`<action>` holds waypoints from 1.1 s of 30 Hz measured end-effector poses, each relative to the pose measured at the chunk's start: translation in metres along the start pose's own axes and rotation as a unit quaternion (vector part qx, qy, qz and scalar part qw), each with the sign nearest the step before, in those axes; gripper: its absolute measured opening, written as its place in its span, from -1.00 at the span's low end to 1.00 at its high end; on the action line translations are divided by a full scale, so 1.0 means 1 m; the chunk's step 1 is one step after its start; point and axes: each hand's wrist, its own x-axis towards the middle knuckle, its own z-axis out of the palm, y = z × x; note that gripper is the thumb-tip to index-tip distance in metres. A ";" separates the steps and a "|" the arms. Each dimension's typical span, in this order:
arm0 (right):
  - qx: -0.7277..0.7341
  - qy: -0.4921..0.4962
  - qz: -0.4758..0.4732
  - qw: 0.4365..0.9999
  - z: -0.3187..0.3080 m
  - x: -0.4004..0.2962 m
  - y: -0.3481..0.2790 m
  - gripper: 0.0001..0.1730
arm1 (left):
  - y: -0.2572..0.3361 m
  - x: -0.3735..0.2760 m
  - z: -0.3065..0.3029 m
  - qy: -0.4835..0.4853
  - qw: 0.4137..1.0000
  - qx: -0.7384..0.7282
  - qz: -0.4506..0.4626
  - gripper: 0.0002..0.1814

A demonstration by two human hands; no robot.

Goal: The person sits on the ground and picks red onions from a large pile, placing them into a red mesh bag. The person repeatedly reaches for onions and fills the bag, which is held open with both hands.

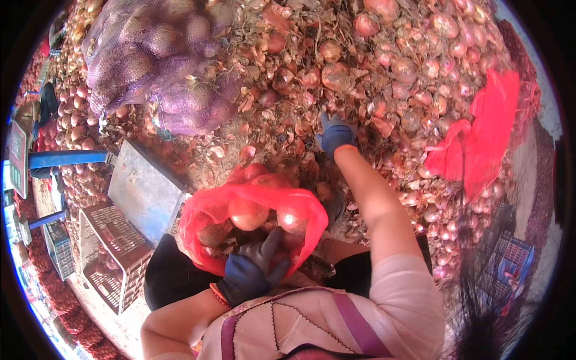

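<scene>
A red mesh bag [315,216] stands with its mouth wide at my lap, and large onions [248,215] lie inside it. My left hand [254,265], in a blue and grey work glove, is at the near side of the bag's mouth, fingers spread over the onions; whether it grips one or the mesh I cannot tell. My right hand [335,130], gloved the same way, reaches forward to the onion pile, fingers extended and apart. Loose onions [336,76] and dry skins lie just beyond it. Nothing shows in its grasp.
Filled purple mesh sacks [148,58] stand front left. Left of me are a metal platform scale [146,189] with a blue post and a plastic crate [119,252]. Red mesh bags [488,130] lie on the pile at right, and a blue crate [508,265] stands lower right.
</scene>
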 end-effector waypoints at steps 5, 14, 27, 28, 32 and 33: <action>0.211 -0.096 0.066 0.970 0.117 -0.007 0.018 -0.19 | 0.011 -0.003 -0.013 -0.050 0.983 0.171 0.036 -0.25; 0.806 -0.053 -0.149 0.570 -0.034 -0.089 0.033 -0.40 | -0.008 -0.018 0.035 0.040 0.948 0.300 0.103 -0.51; -0.246 0.312 -0.469 0.789 -0.086 -0.252 -0.144 -0.81 | 0.027 -0.032 0.036 0.058 0.952 0.259 0.151 -0.79; -0.258 0.286 -0.465 0.797 -0.087 -0.249 -0.144 -0.81 | 0.026 -0.027 0.033 0.016 0.956 0.259 0.134 -0.80; 0.091 0.204 -0.585 0.780 -0.144 -0.224 -0.115 -0.76 | -0.005 -0.017 0.027 0.108 0.980 -0.014 0.164 -0.73; 0.258 0.151 -0.547 0.782 -0.166 -0.203 -0.102 -0.59 | -0.003 -0.019 0.023 0.119 0.980 -0.042 0.151 -0.74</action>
